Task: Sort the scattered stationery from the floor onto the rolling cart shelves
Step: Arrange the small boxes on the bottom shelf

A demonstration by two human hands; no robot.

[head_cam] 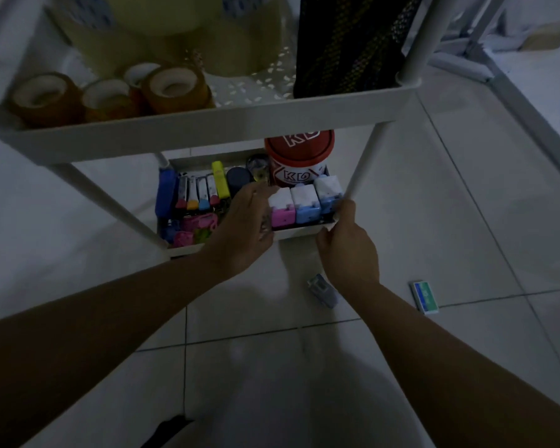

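Lower shelf filling up, two bits left on the floor

The person's left hand (244,218) reaches into the lower shelf (299,232) of the rolling cart (207,124) at frame centre, fingers loosely curled beside the pink sharpener (282,206); can't tell if it's holding anything. The right hand (346,240) pinches the shelf's near right corner, probably to stop the cart rolling. Like sits with like: blocky sharpeners in a row, correction tapes (196,192) side by side, tape rolls (110,95) on the upper shelf. A small stapler-like item (322,291) and a green-blue box (424,297) lie on the tiles lower right, not yet sorted.
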